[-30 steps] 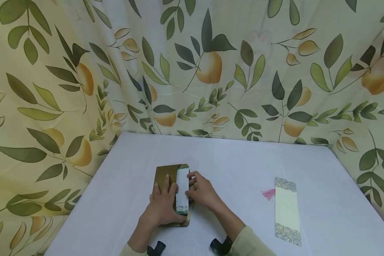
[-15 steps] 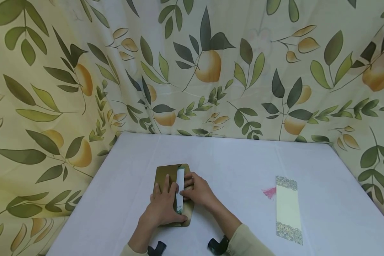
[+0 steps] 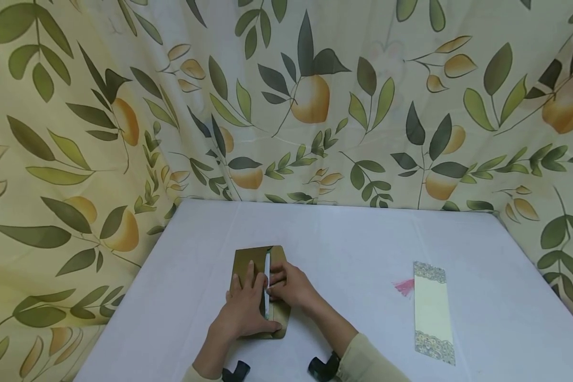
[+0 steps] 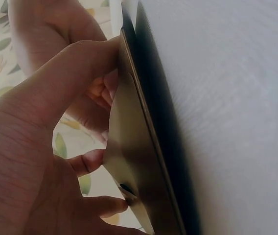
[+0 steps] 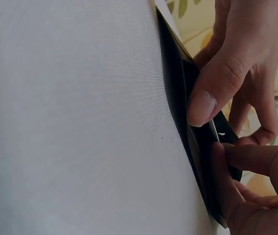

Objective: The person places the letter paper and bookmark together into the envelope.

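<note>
A gold-brown envelope (image 3: 245,260) lies on the white tabletop. A white card (image 3: 268,262) shows as a thin upright strip at the envelope's opening; the rest is hidden inside it. My left hand (image 3: 243,310) rests spread on the envelope, its thumb pressing near the lower edge. In the right wrist view that left thumb (image 5: 202,110) sits on the dark opening. My right hand (image 3: 293,286) pinches the card's outer edge; its fingertips (image 5: 222,152) meet there in the right wrist view. In the left wrist view the envelope (image 4: 129,132) appears edge-on, slightly raised.
A cream bookmark (image 3: 432,307) with grey patterned ends lies at the right of the table, its pink tassel (image 3: 404,287) pointing left. Black wrist mounts (image 3: 323,367) sit at both sleeves. A fruit-print curtain (image 3: 310,106) hangs behind the table.
My right hand has moved left, pushing the card further into the envelope; its visible white strip has become much narrower. My left hand has stayed in place.
</note>
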`<state>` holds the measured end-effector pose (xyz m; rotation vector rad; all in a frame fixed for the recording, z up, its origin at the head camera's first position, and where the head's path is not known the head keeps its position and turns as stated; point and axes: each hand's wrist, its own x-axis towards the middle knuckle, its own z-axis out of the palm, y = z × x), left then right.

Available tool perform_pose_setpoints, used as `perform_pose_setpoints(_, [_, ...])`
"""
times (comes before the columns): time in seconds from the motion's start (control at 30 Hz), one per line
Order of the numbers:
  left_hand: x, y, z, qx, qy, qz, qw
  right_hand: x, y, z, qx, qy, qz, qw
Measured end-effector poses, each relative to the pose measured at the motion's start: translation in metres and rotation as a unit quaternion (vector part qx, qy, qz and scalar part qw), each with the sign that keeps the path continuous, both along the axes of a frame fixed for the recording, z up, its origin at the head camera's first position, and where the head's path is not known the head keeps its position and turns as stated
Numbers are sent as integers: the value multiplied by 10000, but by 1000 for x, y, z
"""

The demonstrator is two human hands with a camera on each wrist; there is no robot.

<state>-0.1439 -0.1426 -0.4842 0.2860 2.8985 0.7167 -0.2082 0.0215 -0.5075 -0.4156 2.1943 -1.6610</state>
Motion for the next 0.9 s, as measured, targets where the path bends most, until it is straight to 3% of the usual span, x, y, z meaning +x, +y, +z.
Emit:
perform_pose_setpoints(0.63, [-2, 0, 1, -49, 35, 102, 9999, 2, 17, 13, 810, 740, 156, 9938])
perform_pose_setpoints(0.9, [1, 1, -1, 142, -43, 96, 9998, 6, 37, 12, 498, 427, 405, 9970])
